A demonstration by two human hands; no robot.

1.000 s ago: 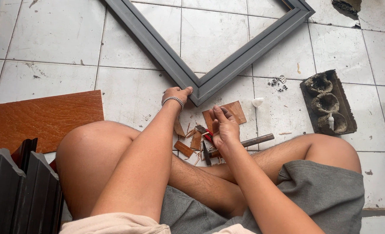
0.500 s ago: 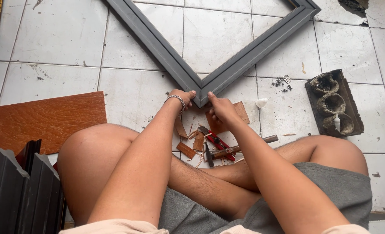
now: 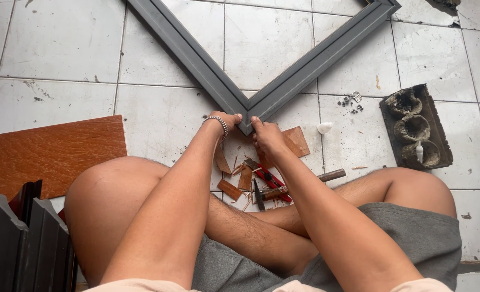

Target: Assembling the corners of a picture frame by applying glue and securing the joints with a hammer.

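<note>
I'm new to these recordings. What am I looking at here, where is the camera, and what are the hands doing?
The single view comes from a camera on the person's head, looking down at their own crossed legs on a tiled floor. There is no machine, just two bare hands. The left hand and right hand both press on the corner of a grey frame that lies flat on the tiles. Below the hands lie wood scraps, red-handled pliers and a hammer. To the left is a brown board, to the right small metal bits and a dark block with hollows.
</note>
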